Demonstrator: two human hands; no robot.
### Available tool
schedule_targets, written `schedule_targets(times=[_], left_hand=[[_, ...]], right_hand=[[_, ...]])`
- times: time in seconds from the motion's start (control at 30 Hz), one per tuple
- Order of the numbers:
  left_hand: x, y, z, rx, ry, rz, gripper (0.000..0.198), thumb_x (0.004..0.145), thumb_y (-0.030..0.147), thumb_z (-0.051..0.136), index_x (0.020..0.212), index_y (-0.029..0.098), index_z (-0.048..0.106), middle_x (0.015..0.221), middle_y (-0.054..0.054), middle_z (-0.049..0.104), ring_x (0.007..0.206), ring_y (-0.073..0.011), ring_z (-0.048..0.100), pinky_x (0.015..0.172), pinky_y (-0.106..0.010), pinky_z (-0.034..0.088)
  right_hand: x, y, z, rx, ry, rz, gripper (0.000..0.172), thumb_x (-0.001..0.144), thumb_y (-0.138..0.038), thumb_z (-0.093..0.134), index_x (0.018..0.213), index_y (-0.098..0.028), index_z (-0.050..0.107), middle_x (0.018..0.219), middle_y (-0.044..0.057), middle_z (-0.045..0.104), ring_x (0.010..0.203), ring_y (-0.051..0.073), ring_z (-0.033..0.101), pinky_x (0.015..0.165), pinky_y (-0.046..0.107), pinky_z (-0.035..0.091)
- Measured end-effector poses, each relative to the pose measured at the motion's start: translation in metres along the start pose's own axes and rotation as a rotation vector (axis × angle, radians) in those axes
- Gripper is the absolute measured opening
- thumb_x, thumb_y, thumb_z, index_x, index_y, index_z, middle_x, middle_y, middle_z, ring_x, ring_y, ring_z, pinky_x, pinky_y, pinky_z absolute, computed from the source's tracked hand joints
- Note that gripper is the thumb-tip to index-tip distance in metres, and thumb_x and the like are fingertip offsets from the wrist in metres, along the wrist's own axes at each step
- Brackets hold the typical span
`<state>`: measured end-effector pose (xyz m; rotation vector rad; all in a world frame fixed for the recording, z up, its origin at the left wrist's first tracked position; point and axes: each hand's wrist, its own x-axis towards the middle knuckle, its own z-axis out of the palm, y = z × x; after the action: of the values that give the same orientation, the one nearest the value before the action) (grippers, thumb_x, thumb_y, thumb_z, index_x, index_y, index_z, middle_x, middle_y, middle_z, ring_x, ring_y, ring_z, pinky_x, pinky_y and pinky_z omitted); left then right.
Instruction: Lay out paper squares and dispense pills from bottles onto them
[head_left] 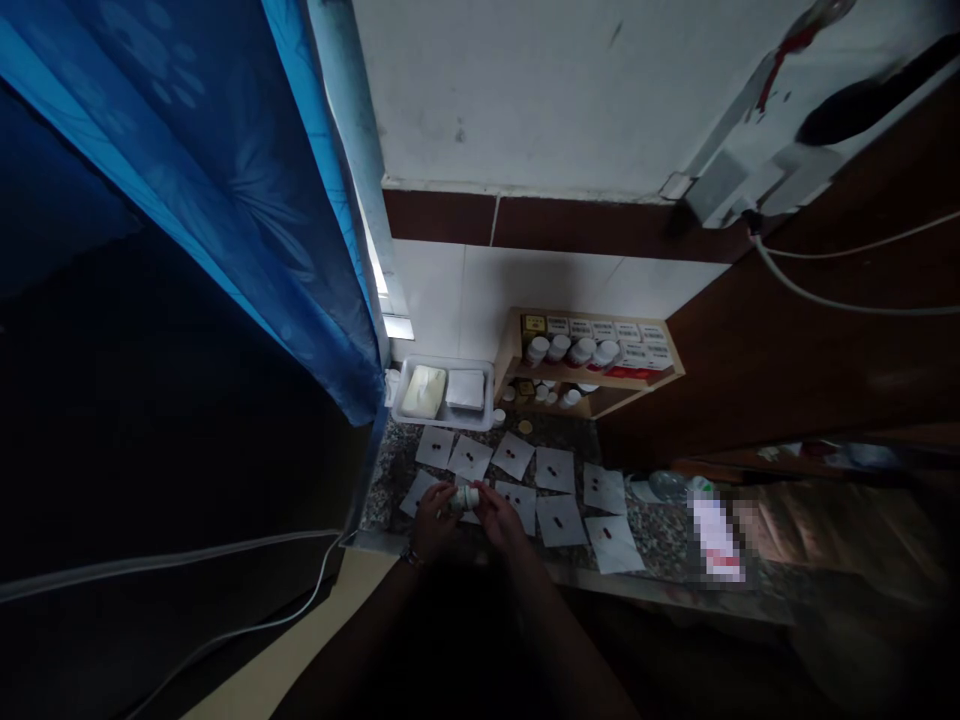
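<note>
Over the near edge of the counter, both hands meet at a small pill bottle (460, 499) with a pale label and a white cap on its right end. My left hand (433, 522) is closed around the bottle's body. The fingers of my right hand (497, 513) are closed at the cap end. Beneath and around the hands lie several white paper squares (554, 470) in two rows. Small dark pills (557, 522) rest on many of them; my hands partly cover the nearest papers on the left.
A clear plastic tray (480, 424) holds a yellowish packet and a white paper stack. Behind the papers, a wooden shelf (637, 384) carries white-capped bottles (581, 351) and boxes (636, 354). A clear bottle (667, 487) lies right on the granite counter (660, 540). A blue curtain (300, 260) hangs left.
</note>
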<state>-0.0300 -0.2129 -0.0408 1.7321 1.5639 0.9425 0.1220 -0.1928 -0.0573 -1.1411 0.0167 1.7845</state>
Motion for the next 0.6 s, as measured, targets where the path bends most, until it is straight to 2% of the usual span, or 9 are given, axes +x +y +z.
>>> schedule_targets(times=[0.17, 0.27, 0.37, 0.47, 0.6], left_hand=[[-0.0011, -0.0062, 0.0011, -0.094, 0.03, -0.042, 0.038, 0.068, 0.015, 0.064, 0.106, 0.021, 0.06, 0.107, -0.007, 0.059, 0.101, -0.021, 0.056, 0.087, -0.038, 0.049], [-0.0022, -0.006, -0.0003, -0.092, 0.036, -0.046, 0.038, 0.069, 0.016, 0.065, 0.107, 0.021, 0.06, 0.107, -0.007, 0.059, 0.101, -0.0212, 0.057, 0.087, -0.038, 0.049], [-0.0028, -0.0036, -0.0022, -0.032, -0.006, -0.015, 0.036, 0.07, 0.018, 0.064, 0.106, 0.022, 0.062, 0.107, -0.006, 0.059, 0.1, -0.0212, 0.056, 0.088, -0.039, 0.049], [-0.0034, -0.0033, -0.0029, 0.017, -0.035, -0.005, 0.036, 0.071, 0.017, 0.064, 0.106, 0.023, 0.062, 0.108, -0.007, 0.059, 0.101, -0.021, 0.056, 0.088, -0.038, 0.049], [-0.0056, -0.0087, -0.0001, 0.049, -0.063, -0.002, 0.039, 0.069, 0.014, 0.064, 0.107, 0.022, 0.061, 0.109, -0.008, 0.059, 0.102, -0.0213, 0.056, 0.089, -0.039, 0.048]], right_hand=[[-0.0007, -0.0017, 0.0019, -0.102, -0.008, -0.045, 0.018, 0.062, -0.029, 0.07, 0.077, -0.02, 0.068, 0.081, 0.003, 0.07, 0.085, 0.019, 0.063, 0.073, 0.028, 0.051], [-0.002, -0.0017, 0.0045, -0.12, -0.026, -0.051, 0.024, 0.056, -0.029, 0.073, 0.078, -0.019, 0.068, 0.081, 0.003, 0.07, 0.082, 0.019, 0.063, 0.072, 0.028, 0.05], [-0.0042, -0.0008, 0.0052, -0.136, -0.026, -0.05, 0.03, 0.049, -0.026, 0.076, 0.077, -0.018, 0.069, 0.079, 0.003, 0.07, 0.076, 0.017, 0.062, 0.07, 0.026, 0.05], [-0.0045, 0.0009, 0.0037, -0.205, -0.012, -0.071, 0.033, 0.048, -0.027, 0.076, 0.08, -0.018, 0.069, 0.078, 0.003, 0.07, 0.074, 0.017, 0.062, 0.07, 0.027, 0.049], [0.0013, 0.0023, -0.001, -0.368, 0.061, -0.1, 0.034, 0.047, -0.027, 0.072, 0.08, -0.017, 0.07, 0.074, 0.002, 0.07, 0.068, 0.017, 0.062, 0.066, 0.028, 0.048]])
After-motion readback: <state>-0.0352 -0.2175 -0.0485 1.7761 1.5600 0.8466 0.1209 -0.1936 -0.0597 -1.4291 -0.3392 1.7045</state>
